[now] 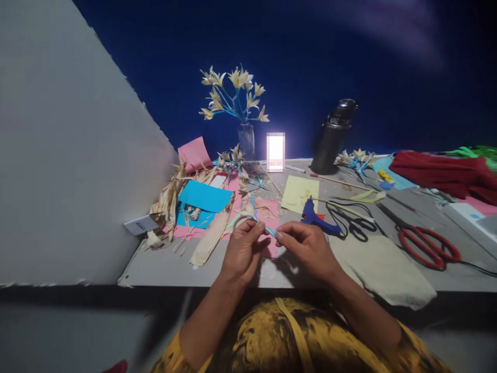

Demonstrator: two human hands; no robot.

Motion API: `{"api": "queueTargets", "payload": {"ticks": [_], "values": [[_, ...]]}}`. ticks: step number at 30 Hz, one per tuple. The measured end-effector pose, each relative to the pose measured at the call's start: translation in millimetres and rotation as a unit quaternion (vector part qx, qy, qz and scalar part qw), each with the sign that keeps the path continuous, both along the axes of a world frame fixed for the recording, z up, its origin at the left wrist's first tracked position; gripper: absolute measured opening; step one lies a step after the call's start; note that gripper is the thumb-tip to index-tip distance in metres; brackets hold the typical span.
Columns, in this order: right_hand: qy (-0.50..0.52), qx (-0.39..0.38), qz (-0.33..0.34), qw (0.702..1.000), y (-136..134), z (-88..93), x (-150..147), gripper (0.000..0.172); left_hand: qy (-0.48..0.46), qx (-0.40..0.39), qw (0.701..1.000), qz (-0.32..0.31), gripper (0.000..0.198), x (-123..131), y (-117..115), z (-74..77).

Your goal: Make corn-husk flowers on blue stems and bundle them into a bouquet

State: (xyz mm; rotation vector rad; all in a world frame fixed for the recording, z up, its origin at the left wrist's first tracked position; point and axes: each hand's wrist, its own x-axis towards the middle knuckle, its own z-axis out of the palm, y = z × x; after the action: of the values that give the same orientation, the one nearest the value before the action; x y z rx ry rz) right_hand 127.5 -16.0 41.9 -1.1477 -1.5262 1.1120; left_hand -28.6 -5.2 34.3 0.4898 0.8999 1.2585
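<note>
Over the front of the table, my left hand [244,248] and my right hand [306,247] are close together, each closed in a pinch. Between their fingertips stretches a thin light-blue paper-wrapped stem [272,231]. Its left end runs into my left fingers, and pale petal-like husk pieces [246,212] show just beyond them; I cannot tell whether these are joined to it. Pink paper [267,207] lies under the hands. Right of my right hand is a blue glue gun [314,220], and black-handled scissors [359,225] lie beside it.
A glass vase [246,140] of husk flowers [238,80] stands at the back. Dried husks [169,202] and blue paper [205,196] lie left. A dark flask [334,137], red-handled scissors [430,246], a pale cloth [388,269] and a dark red cloth [438,173] are right.
</note>
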Motion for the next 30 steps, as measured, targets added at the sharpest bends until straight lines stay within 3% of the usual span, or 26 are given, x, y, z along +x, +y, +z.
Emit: {"api": "queueTargets", "payload": {"ticks": [7,10,12,14,16,19,26,28,30], "values": [[-0.074,-0.019,0.000,0.997,2,-5.7,34,0.022,0.053,-0.034,0.996,-0.056,0.035,6,8,-2.0],[-0.185,0.002,-0.023,0.983,8,-15.7,58,0.019,0.064,-0.056,0.993,-0.076,0.035,10,13,-5.8],[-0.325,0.039,-0.083,0.941,16,-24.9,75,0.016,0.069,-0.070,0.992,-0.082,0.035,12,17,-8.5],[-0.459,0.063,-0.124,0.877,26,-33.2,91,0.016,0.069,-0.071,0.991,-0.086,0.034,14,21,-10.9],[-0.539,0.066,-0.110,0.832,36,-38.5,102,0.021,0.071,-0.066,0.991,-0.090,0.033,15,25,-12.9],[-0.582,0.064,-0.071,0.808,46,-40.9,110,0.027,0.092,-0.064,0.990,-0.087,0.032,18,30,-15.9],[-0.583,0.080,-0.031,0.808,66,-43.1,112,0.021,0.137,-0.038,0.988,-0.065,0.033,22,42,-22.1],[-0.545,0.087,-0.044,0.833,69,-39.7,118,0.019,0.127,-0.040,0.989,-0.064,0.032,22,45,-22.2],[-0.456,0.088,-0.065,0.883,67,-32.9,130,0.022,0.112,-0.049,0.990,-0.066,0.031,22,48,-21.1]]}}
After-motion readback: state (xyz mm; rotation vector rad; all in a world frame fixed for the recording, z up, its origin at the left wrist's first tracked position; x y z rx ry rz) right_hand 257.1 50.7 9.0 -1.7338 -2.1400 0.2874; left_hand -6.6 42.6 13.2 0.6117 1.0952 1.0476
